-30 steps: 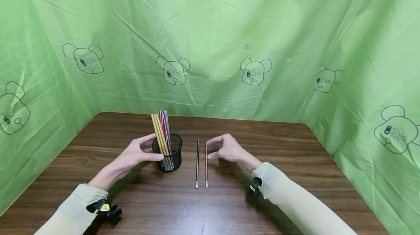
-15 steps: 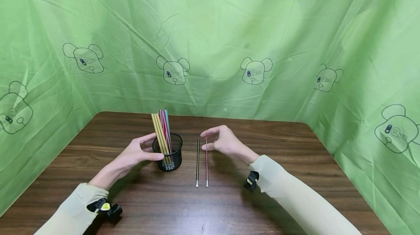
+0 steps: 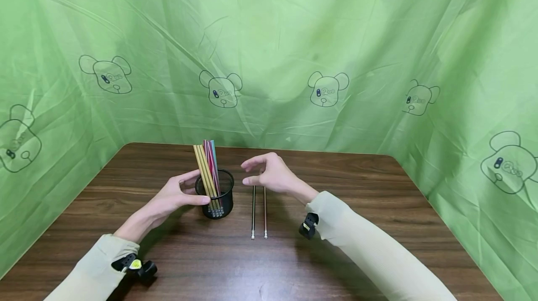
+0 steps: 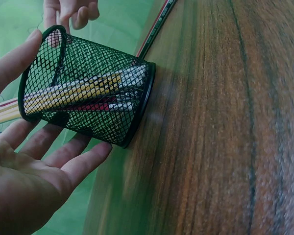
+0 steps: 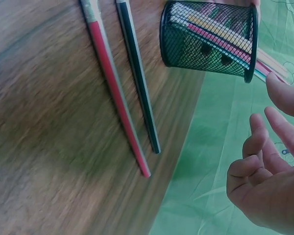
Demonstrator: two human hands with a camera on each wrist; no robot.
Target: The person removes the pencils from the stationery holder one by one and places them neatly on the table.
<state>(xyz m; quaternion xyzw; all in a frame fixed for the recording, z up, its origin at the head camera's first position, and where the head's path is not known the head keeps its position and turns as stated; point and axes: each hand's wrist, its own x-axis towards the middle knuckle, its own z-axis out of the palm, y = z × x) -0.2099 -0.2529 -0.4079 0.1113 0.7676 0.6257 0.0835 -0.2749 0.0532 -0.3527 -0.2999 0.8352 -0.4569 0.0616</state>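
Up and leftward comes the right grip (image 3: 270, 172), away from the red pencil's side where I had it a second ago; cup and pencils have stayed put. It's released now, thumb and fingers parted on nothing, hanging over the far ends of the pencils on the counter (image 3: 378, 189). Over on the other side, I've got the left grip (image 3: 172, 196) wrapped round the black mesh cup (image 3: 227, 204), thumb at the rim, fingers along the wall. Steadying it, I'd judge, since its load leans to one side and could pull it over. Cup's upright, left of the loose pair. Those lie nearly parallel with a gap, eraser ends toward me, probably so each can be pinched singly.

Count coming: one cup; two loose pencils, one red (image 3: 265, 212) and one dark (image 3: 253, 212). Inside, eraser ends down, I make it three yellow pencils (image 3: 202, 165), two reddish pencils (image 3: 211, 161) and one blue pencil (image 3: 214, 150), but they overlap, so I can't swear to it.
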